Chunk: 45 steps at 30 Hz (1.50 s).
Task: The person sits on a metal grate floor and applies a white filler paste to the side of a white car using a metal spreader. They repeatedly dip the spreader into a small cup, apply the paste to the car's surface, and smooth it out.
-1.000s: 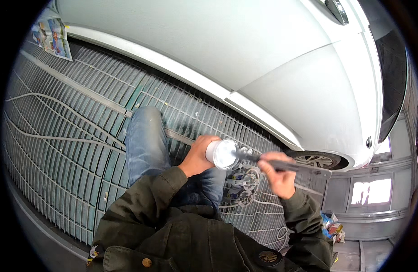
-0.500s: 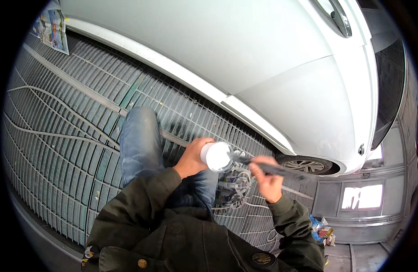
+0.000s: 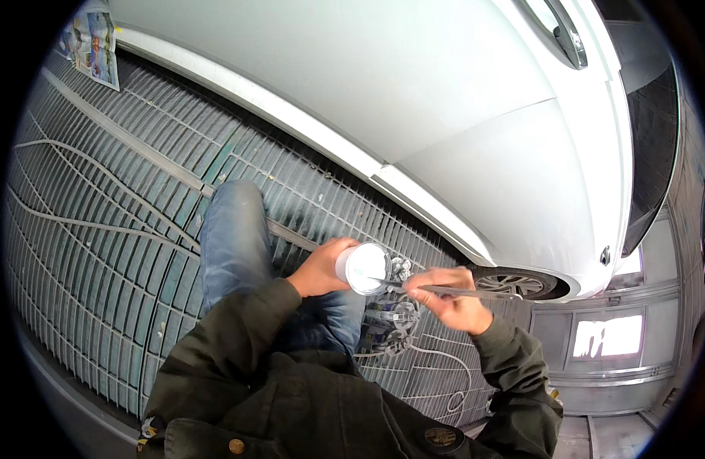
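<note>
My left hand [image 3: 319, 269] is wrapped round a clear plastic cup [image 3: 352, 284] of white liquid [image 3: 366, 264] that looks like paint, holding it above my thigh. Between the thumb and fingers of my right hand [image 3: 450, 300] is a long, flat grey stirring stick [image 3: 482, 293]. The stick's left end dips into the cup, and its other end reaches past my hand toward the car wheel. Just below the cup, several spray guns [image 3: 398, 315] with clear cups rest on the floor, partly hidden by my leg.
A white car [image 3: 444, 99] runs along the far side, its wheel [image 3: 521, 283] at the right. Pale hoses [image 3: 84, 223] cross the slatted metal grating [image 3: 123, 306] at left; another hose [image 3: 467, 371] curls at right. Printed paper [image 3: 96, 50] lies at the far left.
My right hand has shifted slightly down and right, and the stick now lies flatter and edge-on, its tip still in the cup. The cup has barely moved.
</note>
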{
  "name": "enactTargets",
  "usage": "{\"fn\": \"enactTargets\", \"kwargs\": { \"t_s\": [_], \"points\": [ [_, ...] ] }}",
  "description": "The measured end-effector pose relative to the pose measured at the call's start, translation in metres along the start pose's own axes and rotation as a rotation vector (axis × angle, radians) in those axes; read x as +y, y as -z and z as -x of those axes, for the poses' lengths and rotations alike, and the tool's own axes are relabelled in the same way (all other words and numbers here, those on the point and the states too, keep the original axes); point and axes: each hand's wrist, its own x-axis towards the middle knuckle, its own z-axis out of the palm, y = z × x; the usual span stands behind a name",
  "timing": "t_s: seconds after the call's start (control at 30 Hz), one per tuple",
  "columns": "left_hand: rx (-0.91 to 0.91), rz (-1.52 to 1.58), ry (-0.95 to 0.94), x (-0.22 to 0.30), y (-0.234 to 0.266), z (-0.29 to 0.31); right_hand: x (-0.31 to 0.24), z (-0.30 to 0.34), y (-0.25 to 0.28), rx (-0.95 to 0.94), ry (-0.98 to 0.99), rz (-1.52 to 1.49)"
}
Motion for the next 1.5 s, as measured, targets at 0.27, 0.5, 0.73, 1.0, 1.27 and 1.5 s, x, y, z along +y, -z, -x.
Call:
{"fn": "enactTargets", "kwargs": {
  "t_s": [0.27, 0.5, 0.73, 1.0, 1.27, 1.5],
  "points": [
    [0.174, -0.135, -0.036, 0.004, -0.006, 0.001, 0.012, 0.012, -0.025, 0.209, -0.040, -0.113],
    [0.200, -0.055, 0.055, 0.008, -0.008, -0.020, 0.011, -0.002, -0.008, 0.390, -0.149, -0.173],
    [0.033, 0.331, 0.024, 0.055, -0.006, -0.116, 0.029, -0.045, 0.083, 0.482, -0.290, -0.112],
    [0.008, 0.278, 0.103, 0.139, 0.003, -0.203, -0.002, -0.082, 0.172, 0.828, -0.059, -0.163],
    [-0.005, 0.285, 0.084, 0.158, -0.006, -0.228, 0.003, -0.084, 0.214, 0.931, 0.013, -0.122],
    [0.013, 0.310, 0.099, 0.151, -0.009, -0.240, 0.008, -0.085, 0.214, 0.868, 0.006, -0.172]
  ]
}}
